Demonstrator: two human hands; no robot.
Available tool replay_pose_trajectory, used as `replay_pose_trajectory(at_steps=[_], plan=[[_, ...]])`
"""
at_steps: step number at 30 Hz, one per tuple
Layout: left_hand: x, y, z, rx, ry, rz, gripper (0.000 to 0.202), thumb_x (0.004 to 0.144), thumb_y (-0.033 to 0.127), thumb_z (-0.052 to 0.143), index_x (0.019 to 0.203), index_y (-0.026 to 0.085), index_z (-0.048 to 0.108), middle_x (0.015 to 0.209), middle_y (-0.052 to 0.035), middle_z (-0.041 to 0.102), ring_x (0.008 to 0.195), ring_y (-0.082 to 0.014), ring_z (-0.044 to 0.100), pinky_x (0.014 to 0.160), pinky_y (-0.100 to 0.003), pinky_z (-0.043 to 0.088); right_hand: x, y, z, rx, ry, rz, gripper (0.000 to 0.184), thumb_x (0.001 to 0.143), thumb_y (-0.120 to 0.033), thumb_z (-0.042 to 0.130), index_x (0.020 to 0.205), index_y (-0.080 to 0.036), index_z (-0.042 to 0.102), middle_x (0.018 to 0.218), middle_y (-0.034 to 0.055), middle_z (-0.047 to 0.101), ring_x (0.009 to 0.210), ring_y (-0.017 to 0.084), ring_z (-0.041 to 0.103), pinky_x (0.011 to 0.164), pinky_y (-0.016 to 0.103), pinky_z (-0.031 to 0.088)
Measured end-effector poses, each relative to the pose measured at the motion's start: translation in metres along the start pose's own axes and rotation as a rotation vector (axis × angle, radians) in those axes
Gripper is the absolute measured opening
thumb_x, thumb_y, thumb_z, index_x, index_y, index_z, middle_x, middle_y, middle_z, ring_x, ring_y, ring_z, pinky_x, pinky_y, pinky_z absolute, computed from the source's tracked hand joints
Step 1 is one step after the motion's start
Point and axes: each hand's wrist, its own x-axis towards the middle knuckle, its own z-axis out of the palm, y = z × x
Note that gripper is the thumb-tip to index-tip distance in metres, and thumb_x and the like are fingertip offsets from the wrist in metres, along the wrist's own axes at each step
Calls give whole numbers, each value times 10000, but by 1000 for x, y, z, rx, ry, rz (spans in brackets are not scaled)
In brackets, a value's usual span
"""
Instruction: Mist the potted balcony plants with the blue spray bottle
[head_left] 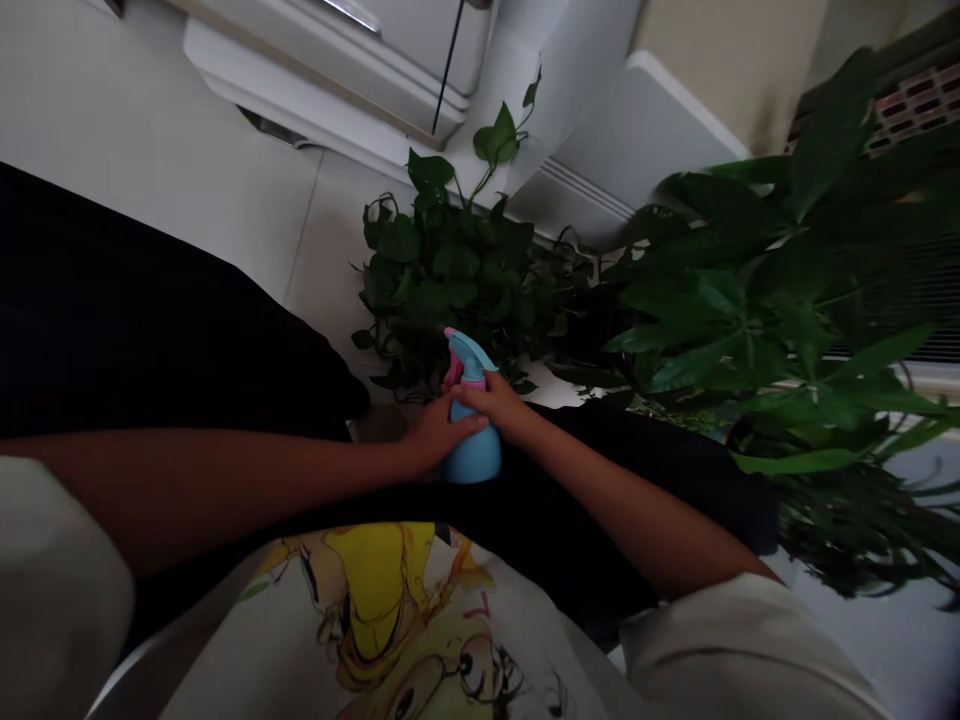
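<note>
A small light-blue spray bottle (474, 455) with a pink trigger stands upright on my lap, over dark trousers. My left hand (435, 432) wraps round the bottle's body from the left, thumb across its front. My right hand (496, 400) is closed round the neck just under the spray head, from the right. Both hands touch the bottle and each other. A leafy pothos plant (442, 270) sits on the floor just beyond the bottle.
A larger plant with long broad leaves (757, 310) fills the right side. White appliances or cabinets (360, 60) stand at the far edge of the pale tiled floor (150, 130). My printed white shirt (390, 630) fills the bottom of the view.
</note>
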Motion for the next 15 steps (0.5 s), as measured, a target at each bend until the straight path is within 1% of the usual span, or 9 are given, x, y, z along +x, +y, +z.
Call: replay_pose_trajectory(at_steps=[3, 5, 8, 10, 12, 13, 14, 15], plan=[[6, 0, -2, 20, -8, 4, 591, 740, 433, 703, 1257, 153, 639, 1233, -151, 683, 1132, -355, 636, 964, -487, 507, 1, -3, -1, -15, 39, -16, 263, 671, -368, 715, 838, -184, 629, 797, 7, 657, 762, 166, 615, 787, 323, 500], [10, 2, -4, 1, -46, 56, 613, 744, 458, 702, 1272, 154, 630, 1261, -153, 669, 1149, -352, 628, 981, -487, 495, 2, -9, -4, -24, 40, -34, 282, 665, -367, 720, 860, -188, 624, 833, 18, 675, 812, 183, 636, 822, 342, 510], [11, 14, -6, -61, -96, 139, 619, 765, 508, 692, 1283, 177, 628, 1302, -138, 657, 1176, -337, 622, 989, -467, 496, 1, -23, -13, 14, -3, -96, 362, 647, -349, 743, 958, -207, 623, 950, 36, 706, 935, 225, 668, 896, 382, 523], [8, 26, -6, -147, -110, 184, 558, 820, 539, 630, 1255, 191, 651, 1310, -113, 664, 1197, -311, 618, 1006, -438, 493, -4, -33, -17, 52, -35, -146, 425, 643, -343, 755, 1026, -223, 615, 1030, 47, 710, 986, 247, 678, 931, 405, 524], [5, 39, -8, -232, -104, 214, 484, 885, 550, 535, 1159, 189, 704, 1253, -83, 705, 1192, -283, 625, 1030, -411, 482, -12, -42, -20, 82, -53, -191, 464, 657, -371, 750, 1076, -233, 607, 1096, 63, 706, 1012, 268, 683, 939, 420, 525], [6, 44, -10, -268, -81, 208, 466, 907, 544, 495, 1076, 179, 731, 1180, -77, 736, 1153, -277, 645, 1023, -408, 488, -16, -45, -21, 101, -41, -218, 472, 670, -403, 737, 1090, -235, 602, 1111, 73, 704, 1009, 278, 688, 923, 429, 532], [9, 48, -14, -300, -36, 184, 463, 924, 530, 465, 980, 167, 746, 1090, -77, 761, 1092, -273, 670, 1001, -409, 503, -19, -49, -23, 122, -11, -252, 475, 686, -442, 717, 1096, -236, 595, 1108, 80, 705, 993, 287, 693, 899, 438, 540], [15, 49, -20, -328, 41, 142, 459, 935, 504, 447, 880, 157, 743, 993, -81, 772, 1010, -267, 692, 961, -407, 523, -22, -52, -26, 142, 48, -297, 471, 704, -481, 689, 1093, -237, 587, 1075, 82, 709, 963, 291, 699, 872, 445, 548]])
